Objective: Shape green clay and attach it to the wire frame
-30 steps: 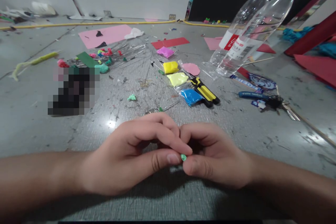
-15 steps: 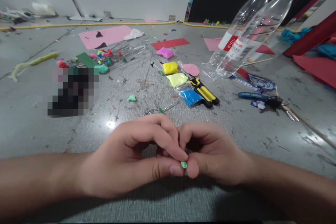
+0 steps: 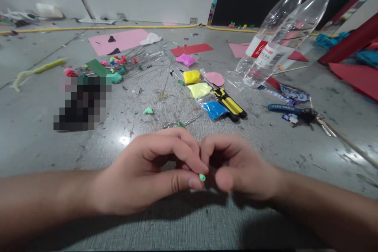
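Between the thumb and forefinger of my left hand (image 3: 147,173) is a tiny bit of mint-green modelling clay (image 3: 202,177), pinched low over the table. Close against it on the right is my right hand (image 3: 245,169), its thumb apart from its curled fingers. The right forefinger's tip meets the left fingers, partly hidden behind them. A larger lump of mint-green clay (image 3: 148,110) lies on the table beyond my hands. Just past my knuckles, a thin wire piece with a dark green bit (image 3: 180,124) is partly covered.
Blue (image 3: 215,110), pale yellow and yellow clay packets lie beside black-and-yellow pliers (image 3: 232,104). Two water bottles (image 3: 265,63) stand at the back right. Keys (image 3: 325,126) and a stick are on the right. Wires with coloured clay (image 3: 118,61) lie back left, near pink paper (image 3: 118,41).
My right thumb has moved off the green clay, opening a gap. The clay has shifted slightly left and up, still in the left pinch.
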`<state>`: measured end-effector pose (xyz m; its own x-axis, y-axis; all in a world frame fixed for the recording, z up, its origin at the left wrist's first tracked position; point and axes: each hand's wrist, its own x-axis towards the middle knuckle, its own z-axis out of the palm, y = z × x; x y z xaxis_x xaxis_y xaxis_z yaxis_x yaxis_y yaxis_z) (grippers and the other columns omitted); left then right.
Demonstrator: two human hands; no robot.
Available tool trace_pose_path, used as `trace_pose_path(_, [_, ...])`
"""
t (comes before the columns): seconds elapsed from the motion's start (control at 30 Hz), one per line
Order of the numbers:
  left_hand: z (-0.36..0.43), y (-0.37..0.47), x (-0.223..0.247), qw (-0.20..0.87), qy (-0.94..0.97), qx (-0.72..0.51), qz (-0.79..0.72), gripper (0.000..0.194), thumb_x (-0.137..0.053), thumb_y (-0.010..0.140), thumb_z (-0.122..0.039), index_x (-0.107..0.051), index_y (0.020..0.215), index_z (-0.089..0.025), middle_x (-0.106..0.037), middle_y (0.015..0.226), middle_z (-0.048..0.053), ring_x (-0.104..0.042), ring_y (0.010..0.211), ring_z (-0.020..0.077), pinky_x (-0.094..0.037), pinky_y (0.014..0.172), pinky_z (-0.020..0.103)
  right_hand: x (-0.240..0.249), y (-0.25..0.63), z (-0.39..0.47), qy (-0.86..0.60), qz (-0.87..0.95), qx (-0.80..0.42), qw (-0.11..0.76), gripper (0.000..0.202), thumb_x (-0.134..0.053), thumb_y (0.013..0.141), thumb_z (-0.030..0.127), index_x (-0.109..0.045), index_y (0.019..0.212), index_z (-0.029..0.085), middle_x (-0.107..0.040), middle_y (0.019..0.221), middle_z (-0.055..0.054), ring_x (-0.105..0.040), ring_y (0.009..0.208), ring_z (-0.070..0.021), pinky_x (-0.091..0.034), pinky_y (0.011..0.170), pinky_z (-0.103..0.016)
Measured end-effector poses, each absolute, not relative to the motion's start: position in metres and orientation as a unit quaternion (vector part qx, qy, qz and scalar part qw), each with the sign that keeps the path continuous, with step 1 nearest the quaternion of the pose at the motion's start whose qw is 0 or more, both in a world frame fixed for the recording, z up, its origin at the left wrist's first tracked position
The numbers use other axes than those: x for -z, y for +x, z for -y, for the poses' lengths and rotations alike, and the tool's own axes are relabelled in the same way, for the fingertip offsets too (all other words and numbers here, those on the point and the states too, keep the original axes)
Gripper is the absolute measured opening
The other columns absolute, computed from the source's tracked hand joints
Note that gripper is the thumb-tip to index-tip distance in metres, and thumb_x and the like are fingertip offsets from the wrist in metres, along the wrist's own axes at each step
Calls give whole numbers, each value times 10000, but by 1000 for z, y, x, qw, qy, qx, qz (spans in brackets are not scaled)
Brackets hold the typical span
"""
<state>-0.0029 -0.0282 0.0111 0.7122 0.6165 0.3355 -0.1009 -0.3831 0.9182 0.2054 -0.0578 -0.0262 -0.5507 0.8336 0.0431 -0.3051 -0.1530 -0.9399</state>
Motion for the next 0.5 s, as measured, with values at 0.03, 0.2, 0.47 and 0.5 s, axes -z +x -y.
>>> trace_pose_path(0.03, [24,-4,-10,512,775,-333,-162,70,-776,867,-113,-747,895,-170,-695,881,40,-694,746,124,-593,681,213,27,207,55,-266,518,-698,416,427,-833,789,590,-677,787,193,-592,679,29,-501,612,-106,-391,567,-248])
trace_pose_path(0.2, [0,-10,6,300,918,-242,-91,189,-617,941,-51,-756,1016,-154,-736,963,93,-711,882,163,-587,786,246,32,213,32,-313,489,-619,529,428,-685,906,598,-655,717,216,-481,544,51,-443,526,-110,-328,526,-273])
trace_pose_path(0.47, [-1,-14,12,77,989,-119,-50,294,-488,990,-80,-716,1158,-159,-762,1125,115,-670,940,236,-581,809,345,34,216,26,-381,503,-603,489,399,-708,870,567,-655,713,204,-528,572,29,-458,532,-109,-302,467,-260])
trace_pose_path(0.5, [0,-14,12,75,988,-125,-50,312,-477,987,-73,-707,1181,-156,-759,1126,116,-671,939,236,-582,805,345,34,216,27,-392,501,-604,481,398,-711,871,566,-651,718,203,-531,576,30,-449,520,-106,-290,447,-255])
